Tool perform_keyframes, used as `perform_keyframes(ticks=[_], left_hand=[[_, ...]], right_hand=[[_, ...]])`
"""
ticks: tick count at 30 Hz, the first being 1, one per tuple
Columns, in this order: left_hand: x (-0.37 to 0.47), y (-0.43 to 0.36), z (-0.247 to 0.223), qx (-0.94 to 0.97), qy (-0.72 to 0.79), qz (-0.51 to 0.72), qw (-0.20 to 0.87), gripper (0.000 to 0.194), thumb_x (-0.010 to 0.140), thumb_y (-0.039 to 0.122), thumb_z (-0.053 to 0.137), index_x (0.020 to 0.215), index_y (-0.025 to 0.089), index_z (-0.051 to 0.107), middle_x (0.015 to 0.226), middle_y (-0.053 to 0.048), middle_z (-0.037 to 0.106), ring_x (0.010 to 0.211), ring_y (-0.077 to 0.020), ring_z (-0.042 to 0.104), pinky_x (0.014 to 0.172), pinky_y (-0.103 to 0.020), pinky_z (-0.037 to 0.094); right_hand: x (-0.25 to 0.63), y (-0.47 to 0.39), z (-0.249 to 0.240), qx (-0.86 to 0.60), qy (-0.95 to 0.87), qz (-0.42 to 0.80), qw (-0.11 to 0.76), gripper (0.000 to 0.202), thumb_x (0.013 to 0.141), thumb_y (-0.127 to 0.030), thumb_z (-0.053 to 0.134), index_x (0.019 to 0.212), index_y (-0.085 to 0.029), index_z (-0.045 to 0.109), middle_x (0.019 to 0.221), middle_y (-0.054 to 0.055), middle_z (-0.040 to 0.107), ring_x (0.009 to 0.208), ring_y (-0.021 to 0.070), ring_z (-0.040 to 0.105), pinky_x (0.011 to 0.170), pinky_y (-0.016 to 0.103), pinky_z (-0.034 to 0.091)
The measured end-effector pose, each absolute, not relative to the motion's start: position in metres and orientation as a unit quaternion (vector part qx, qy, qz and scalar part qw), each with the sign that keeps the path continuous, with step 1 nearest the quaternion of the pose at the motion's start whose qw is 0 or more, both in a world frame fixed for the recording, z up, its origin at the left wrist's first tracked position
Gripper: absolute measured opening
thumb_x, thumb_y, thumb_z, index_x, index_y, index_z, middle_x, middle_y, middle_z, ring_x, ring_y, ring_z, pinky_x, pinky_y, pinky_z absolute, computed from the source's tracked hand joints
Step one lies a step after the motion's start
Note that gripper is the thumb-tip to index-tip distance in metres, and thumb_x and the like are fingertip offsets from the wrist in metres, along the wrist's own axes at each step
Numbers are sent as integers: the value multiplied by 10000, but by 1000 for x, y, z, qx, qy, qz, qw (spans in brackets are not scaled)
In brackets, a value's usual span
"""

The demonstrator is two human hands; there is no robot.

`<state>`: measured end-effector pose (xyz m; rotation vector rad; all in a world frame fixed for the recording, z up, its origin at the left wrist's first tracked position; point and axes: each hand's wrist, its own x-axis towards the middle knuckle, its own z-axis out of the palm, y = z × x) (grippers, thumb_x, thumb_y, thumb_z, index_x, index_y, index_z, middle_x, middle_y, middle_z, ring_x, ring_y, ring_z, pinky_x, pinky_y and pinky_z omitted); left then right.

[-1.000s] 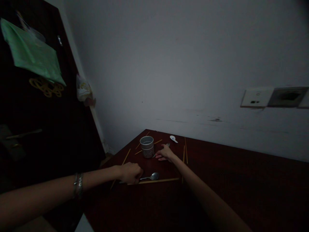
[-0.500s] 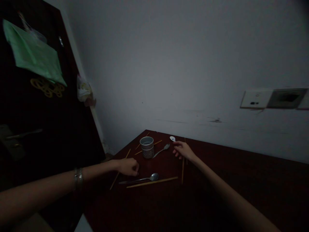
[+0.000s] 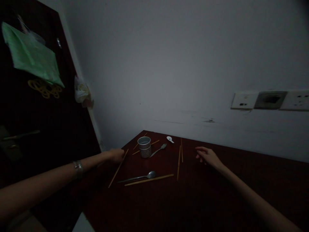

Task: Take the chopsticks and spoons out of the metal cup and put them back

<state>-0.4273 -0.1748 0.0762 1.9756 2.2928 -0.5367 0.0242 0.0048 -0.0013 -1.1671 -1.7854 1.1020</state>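
Note:
My left hand (image 3: 117, 155) is at the table's left edge, its fingers curled in, with nothing visible in it. Just beside it, a chopstick (image 3: 118, 168) lies slanted. My right hand (image 3: 209, 157) hovers over the table to the right, fingers loosely apart and holding nothing. Between the hands stands a grey metal cup (image 3: 145, 150) with a perforated lower wall. A metal spoon (image 3: 160, 149) lies right of the cup, and a white spoon (image 3: 170, 139) behind it. Nearer me, a long-handled metal spoon (image 3: 151, 175) lies beside another chopstick (image 3: 149, 180).
Two chopsticks (image 3: 179, 162) lie close together left of my right hand. More chopsticks (image 3: 154, 142) lie behind the cup. The dark red table (image 3: 154, 206) meets a wall with sockets (image 3: 243, 100). A dark door (image 3: 72, 129) with a hanging green cloth (image 3: 33, 56) is on the left.
My right hand has moved right, away from the white spoon, which now shows whole. My left hand has drawn back left to the table edge, off the slanted chopstick. The view shifted slightly.

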Motion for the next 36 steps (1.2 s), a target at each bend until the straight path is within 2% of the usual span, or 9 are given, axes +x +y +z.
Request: perform_keyframes(ticks=[6, 11, 16, 24, 30, 33, 36], left_hand=[[-435, -176, 70, 575, 807, -129, 12, 343, 741, 383, 477, 964, 175, 634, 1000, -118, 645, 901, -243, 609, 691, -291, 480], [-421, -156, 65, 601, 793, -99, -1, 292, 763, 363, 455, 900, 173, 630, 996, -112, 640, 891, -234, 610, 704, -306, 479], [-414, -136, 59, 586, 801, -117, -5, 318, 729, 343, 492, 949, 156, 625, 1013, -135, 633, 920, -250, 604, 697, -298, 485], [-388, -166, 81, 648, 739, -186, -7, 299, 666, 271, 531, 910, 145, 650, 990, -160, 644, 900, -282, 611, 707, -347, 494], [-312, -221, 99, 674, 661, -331, 9, 222, 605, 228, 573, 780, 139, 677, 879, -189, 665, 825, -337, 627, 683, -438, 498], [-265, -225, 99, 740, 634, -224, 8, 238, 678, 314, 516, 785, 169, 672, 822, -151, 671, 766, -285, 642, 652, -380, 509], [-228, -199, 93, 776, 615, -143, -11, 292, 720, 338, 466, 814, 145, 664, 838, -160, 663, 776, -274, 640, 647, -360, 509]], right_hand=[[53, -7, -10, -480, -696, 409, 344, 406, 760, -320, 445, 1088, -86, 495, 631, 42, 626, 424, 100, 506, 347, 194, 358], [65, -11, -25, -475, -697, 384, 376, 393, 739, -347, 444, 1014, -84, 544, 568, 31, 610, 449, 112, 511, 410, 216, 397], [66, -13, -31, -475, -697, 352, 405, 394, 726, -375, 438, 974, -97, 568, 542, 9, 589, 452, 115, 508, 443, 225, 402], [61, -20, -24, -495, -703, 324, 395, 341, 741, -322, 413, 953, -115, 582, 531, -8, 578, 460, 118, 525, 464, 220, 403], [60, -27, -19, -505, -719, 287, 381, 322, 734, -281, 415, 931, -118, 611, 559, -1, 594, 506, 131, 555, 501, 223, 412], [61, -28, -20, -501, -727, 275, 380, 328, 724, -271, 420, 929, -116, 623, 595, 11, 611, 557, 146, 574, 543, 236, 425], [66, -33, -22, -498, -740, 254, 375, 311, 696, -264, 448, 892, -132, 651, 674, 31, 643, 644, 167, 594, 627, 261, 440]])
